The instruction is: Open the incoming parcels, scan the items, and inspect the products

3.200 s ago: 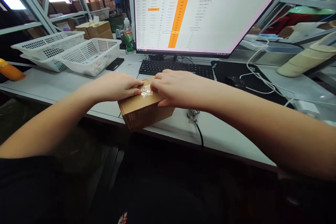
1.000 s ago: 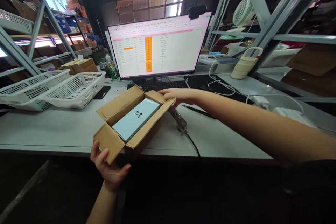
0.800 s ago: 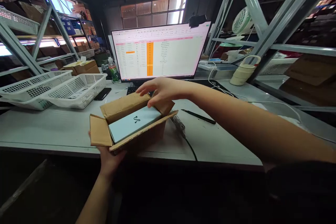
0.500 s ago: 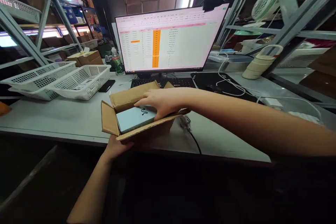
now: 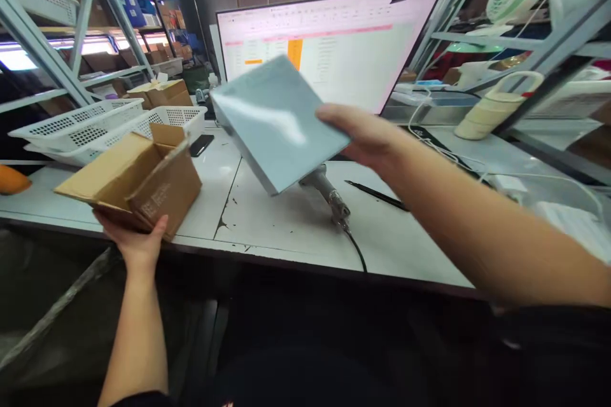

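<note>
- Head view: the step in hand was judged to be unpacking, with the pale blue box (image 5: 281, 124) tilted in the air above the table (image 5: 262, 222), apart from the opened cardboard carton (image 5: 169, 197)
- The hands were well apart: the right hand (image 5: 367, 133) gripped the box at its right corner, and the left hand (image 5: 136, 245) was clamped on the carton's near end
- The next move was judged to call for a steady right-hand hold, away from the corded handheld device (image 5: 329, 194), probably a scanner
- Right fingers behind the box, left fingers beneath the carton and the carton's floor were hidden
- Glare and blur obscured the box's face; the box blocked part of the monitor (image 5: 367, 57)
</note>
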### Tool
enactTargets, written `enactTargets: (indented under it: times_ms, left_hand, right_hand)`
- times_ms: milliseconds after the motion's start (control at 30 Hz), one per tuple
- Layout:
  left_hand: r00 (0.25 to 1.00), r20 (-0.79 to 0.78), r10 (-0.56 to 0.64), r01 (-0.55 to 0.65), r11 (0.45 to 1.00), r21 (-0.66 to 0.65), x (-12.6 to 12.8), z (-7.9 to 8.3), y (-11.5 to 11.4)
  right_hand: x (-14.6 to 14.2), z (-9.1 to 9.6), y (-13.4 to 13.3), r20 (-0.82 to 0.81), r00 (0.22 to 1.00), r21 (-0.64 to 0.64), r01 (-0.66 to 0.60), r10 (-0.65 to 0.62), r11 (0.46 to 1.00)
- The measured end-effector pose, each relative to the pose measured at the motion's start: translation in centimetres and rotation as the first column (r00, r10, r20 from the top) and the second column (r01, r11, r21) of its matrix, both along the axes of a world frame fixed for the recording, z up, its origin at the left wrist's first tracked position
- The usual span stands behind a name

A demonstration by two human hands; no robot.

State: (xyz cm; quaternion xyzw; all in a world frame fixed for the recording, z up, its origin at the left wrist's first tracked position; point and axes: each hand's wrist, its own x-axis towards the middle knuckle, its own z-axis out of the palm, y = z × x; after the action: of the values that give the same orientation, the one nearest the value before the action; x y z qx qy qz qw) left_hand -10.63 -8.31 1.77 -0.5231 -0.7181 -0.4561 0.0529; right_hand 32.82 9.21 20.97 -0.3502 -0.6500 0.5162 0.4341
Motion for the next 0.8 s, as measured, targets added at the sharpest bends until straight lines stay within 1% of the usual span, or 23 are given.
enactTargets:
  times_ms: [33, 67, 100, 133, 167, 233, 267, 300, 333, 367, 433, 500, 533, 567, 600, 667, 700, 733, 767, 800]
  left_hand:
    - [0.997, 0.041, 0.066, -0.067, 0.997, 0.037, -0.6, 0.4, 0.0]
    - [0.992, 0.077, 0.102, -0.107, 0.992, 0.061, -0.9, 0.7, 0.1]
    - [0.989, 0.099, 0.109, -0.116, 0.991, 0.07, -1.0, 1.0, 0.3]
    - [0.99, 0.104, 0.092, -0.099, 0.993, 0.064, -1.0, 1.3, 0.6]
    - [0.991, 0.102, 0.081, -0.087, 0.995, 0.055, -0.9, 1.5, 0.9]
    - [0.989, 0.105, 0.107, -0.111, 0.993, 0.039, -0.6, 1.7, 1.7]
    - [0.984, 0.114, 0.135, -0.14, 0.99, 0.035, -0.5, 1.7, 2.0]
    - [0.978, 0.126, 0.166, -0.171, 0.985, 0.034, -0.3, 1.7, 2.3]
    - [0.972, 0.136, 0.19, -0.196, 0.98, 0.034, -0.2, 1.6, 2.4]
    - [0.969, 0.139, 0.205, -0.211, 0.977, 0.032, 0.0, 1.6, 2.4]
    - [0.968, 0.12, 0.22, -0.224, 0.974, 0.028, 0.4, 1.3, 2.0]
    - [0.975, 0.073, 0.208, -0.212, 0.976, 0.043, 1.2, 1.0, 1.2]
    - [0.98, 0.041, 0.194, -0.196, 0.979, 0.061, 1.7, 0.7, 0.8]
    - [0.983, 0.005, 0.184, -0.184, 0.979, 0.091, 2.3, 0.4, 0.5]
    - [0.983, -0.034, 0.182, -0.177, 0.976, 0.129, 3.0, 0.0, 0.3]
    - [0.974, -0.126, 0.187, -0.156, 0.963, 0.219, 4.7, -0.7, 0.4]
    - [0.968, -0.182, 0.174, -0.122, 0.957, 0.263, 5.8, -1.1, 0.6]
    - [0.959, -0.248, 0.133, -0.054, 0.952, 0.302, 6.9, -1.3, 0.9]
    - [0.946, -0.318, 0.063, 0.047, 0.944, 0.327, 8.1, -1.5, 1.3]
    - [0.925, -0.38, -0.026, 0.162, 0.93, 0.33, 9.4, -1.4, 1.6]
  right_hand:
    - [-0.2, -2.1, 0.0, -0.004, 1.0, -0.053, -0.021, 0.02, 0.998]
    - [-0.5, -4.1, -0.3, 0.003, 0.999, -0.085, -0.033, 0.034, 0.996]
    - [-0.8, -5.9, -0.8, 0.019, 1.0, -0.085, -0.022, 0.024, 0.996]
    - [-1.1, -7.5, -1.4, 0.051, 0.999, -0.049, 0.01, -0.007, 0.999]
    - [-1.3, -8.8, -2.1, 0.092, 0.994, 0.021, 0.054, -0.055, 0.998]
    - [-1.7, -10.8, -3.2, 0.154, 0.974, 0.213, 0.133, -0.168, 0.968]
    - [-1.8, -11.6, -3.6, 0.161, 0.966, 0.281, 0.152, -0.203, 0.948]
    - [-1.9, -12.2, -3.8, 0.143, 0.966, 0.304, 0.162, -0.214, 0.939]
    - [-1.9, -12.7, -3.9, 0.106, 0.974, 0.275, 0.164, -0.199, 0.947]
    - [-2.0, -13.0, -3.9, 0.058, 0.984, 0.206, 0.156, -0.171, 0.966]
    - [-2.1, -13.3, -3.8, -0.036, 0.995, 0.027, 0.098, -0.097, 0.995]
    - [-2.4, -13.2, -3.9, -0.099, 0.995, -0.144, 0.019, -0.034, 0.989]
    - [-2.7, -13.0, -4.1, -0.123, 0.992, -0.231, -0.013, -0.015, 0.973]
    - [-2.9, -12.8, -4.3, -0.15, 0.989, -0.324, -0.036, -0.014, 0.945]
    - [-3.2, -12.6, -4.6, -0.181, 0.983, -0.422, -0.052, -0.028, 0.905]
    - [-3.8, -12.3, -5.2, -0.249, 0.965, -0.592, -0.084, -0.082, 0.802]
    - [-4.1, -12.2, -5.5, -0.283, 0.953, -0.653, -0.107, -0.111, 0.75]
    - [-4.4, -12.2, -5.8, -0.312, 0.941, -0.696, -0.133, -0.131, 0.705]
    - [-4.6, -12.3, -6.1, -0.335, 0.932, -0.723, -0.158, -0.142, 0.673]
    - [-4.8, -12.4, -6.4, -0.351, 0.925, -0.737, -0.177, -0.145, 0.652]
